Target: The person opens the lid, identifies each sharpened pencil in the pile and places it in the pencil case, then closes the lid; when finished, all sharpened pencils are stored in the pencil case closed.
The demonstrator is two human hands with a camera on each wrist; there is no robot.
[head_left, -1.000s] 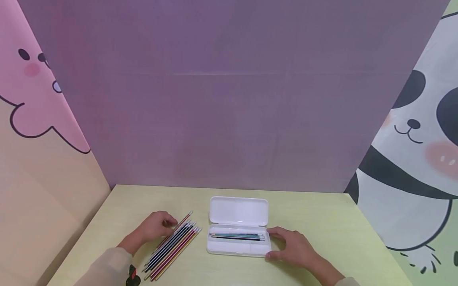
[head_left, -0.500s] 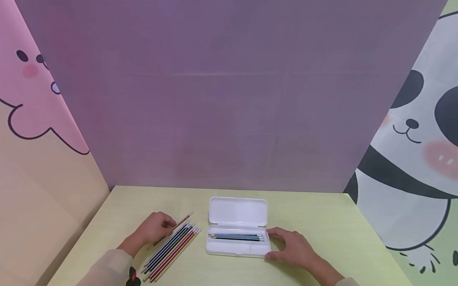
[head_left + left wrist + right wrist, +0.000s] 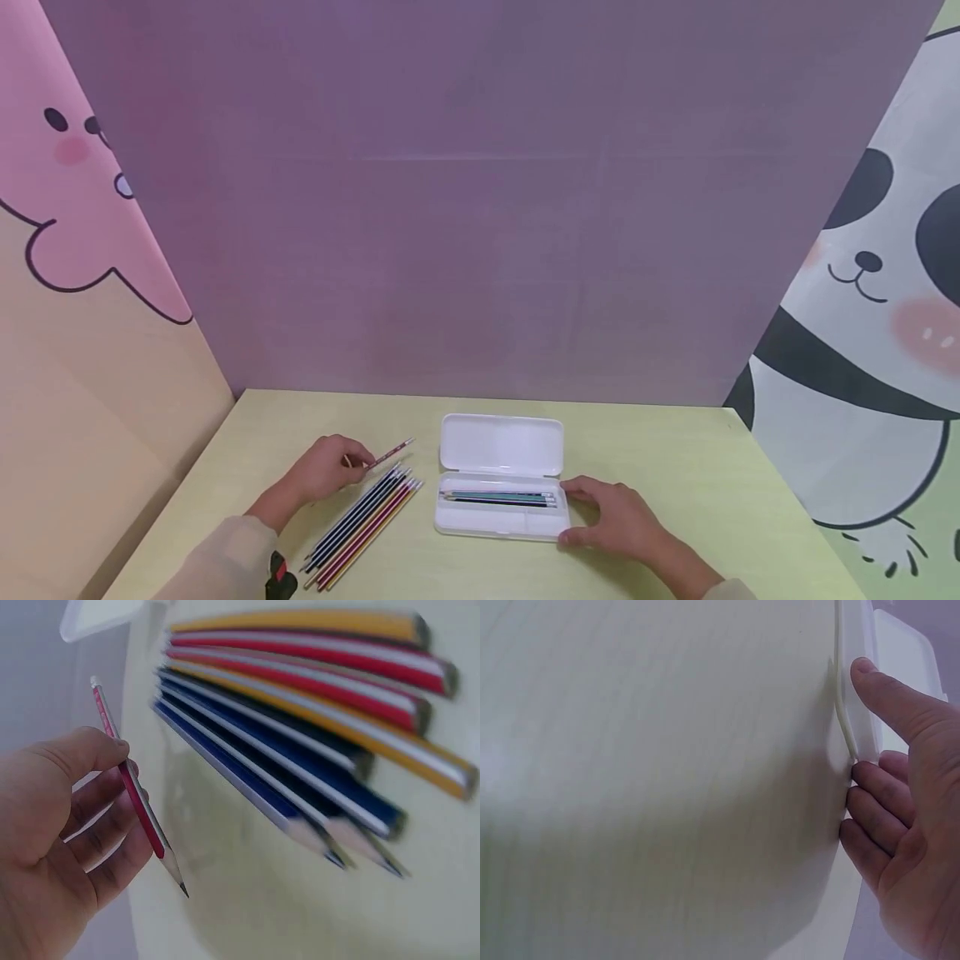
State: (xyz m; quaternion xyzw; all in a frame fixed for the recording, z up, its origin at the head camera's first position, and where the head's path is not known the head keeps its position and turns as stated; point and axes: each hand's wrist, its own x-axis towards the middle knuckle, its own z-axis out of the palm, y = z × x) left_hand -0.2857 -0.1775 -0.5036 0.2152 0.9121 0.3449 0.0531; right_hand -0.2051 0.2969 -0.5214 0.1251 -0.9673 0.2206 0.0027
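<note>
My left hand point(image 3: 330, 468) pinches a red-and-silver pencil point(image 3: 139, 795) between thumb and fingers, its white eraser end up and its sharpened tip down. Beside it on the table lies a slanting row of pencils point(image 3: 358, 518), dark blue, black, red and yellow, apart from the held one. At centre stands a white pencil case point(image 3: 480, 522), lid folded back, with several teal and dark pencils point(image 3: 498, 498) lying lengthwise in its tray. My right hand point(image 3: 618, 521) holds the case's right end, thumb at the near corner and fingers at the far one.
The pale wooden table point(image 3: 645, 442) runs back to a purple panel point(image 3: 480, 250). Cartoon-printed walls stand to the left and right. The case's raised lid point(image 3: 501, 442) lies on its far side.
My left hand has drawn the red pencil away from the left side of the row and lifted it. My right hand stays at the case.
</note>
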